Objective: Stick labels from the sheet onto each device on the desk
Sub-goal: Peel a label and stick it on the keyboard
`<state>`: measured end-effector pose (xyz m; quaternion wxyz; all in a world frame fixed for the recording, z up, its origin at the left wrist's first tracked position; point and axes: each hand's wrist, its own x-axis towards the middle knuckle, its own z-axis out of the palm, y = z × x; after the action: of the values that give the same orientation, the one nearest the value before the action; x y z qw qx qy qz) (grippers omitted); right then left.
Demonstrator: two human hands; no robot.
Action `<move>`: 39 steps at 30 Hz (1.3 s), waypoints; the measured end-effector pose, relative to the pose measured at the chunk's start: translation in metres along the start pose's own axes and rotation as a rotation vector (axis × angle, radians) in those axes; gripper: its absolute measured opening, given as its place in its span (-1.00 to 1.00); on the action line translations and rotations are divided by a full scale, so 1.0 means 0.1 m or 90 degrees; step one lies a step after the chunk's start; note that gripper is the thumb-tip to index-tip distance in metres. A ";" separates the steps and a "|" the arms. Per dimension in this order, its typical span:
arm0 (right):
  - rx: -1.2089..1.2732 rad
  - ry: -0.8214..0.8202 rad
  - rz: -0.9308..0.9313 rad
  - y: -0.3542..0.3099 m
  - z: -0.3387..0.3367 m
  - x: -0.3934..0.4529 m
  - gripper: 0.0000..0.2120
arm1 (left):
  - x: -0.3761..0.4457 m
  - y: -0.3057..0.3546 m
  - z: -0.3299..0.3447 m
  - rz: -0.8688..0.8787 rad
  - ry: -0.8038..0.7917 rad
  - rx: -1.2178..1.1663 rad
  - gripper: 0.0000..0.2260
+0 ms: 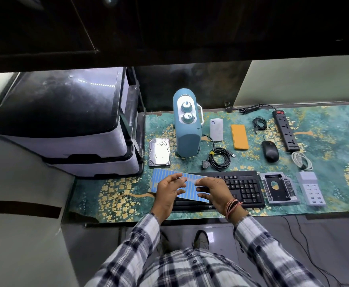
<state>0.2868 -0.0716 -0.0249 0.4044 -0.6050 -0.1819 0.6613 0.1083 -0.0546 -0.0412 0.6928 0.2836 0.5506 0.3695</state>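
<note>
Single head-worn view (wide-angle), looking steeply down and forward over desk [324,125], near, hands at centre.

Hands [190,189] cover the label sheet's [161,179] middle and the keyboard's [241,187] left end; lower frame edge crops both sleeves [262,245].
</note>
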 end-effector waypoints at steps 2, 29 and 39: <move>-0.002 -0.001 0.004 0.01 0.03 0.01 -0.94 | 0.00 -0.01 0.02 0.018 -0.002 0.001 -0.74; 0.219 0.083 0.149 0.14 -0.12 0.06 -0.91 | 0.27 -0.24 -0.75 0.004 0.438 0.033 -0.76; 0.198 0.089 0.140 0.25 -0.10 -0.01 -0.85 | 0.53 -0.33 -0.86 0.072 0.396 0.165 -0.82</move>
<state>0.2883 -0.0897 -0.0445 0.4301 -0.5958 0.0182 0.6780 0.0372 -0.0305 -0.1170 0.4288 0.2728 0.7611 0.4030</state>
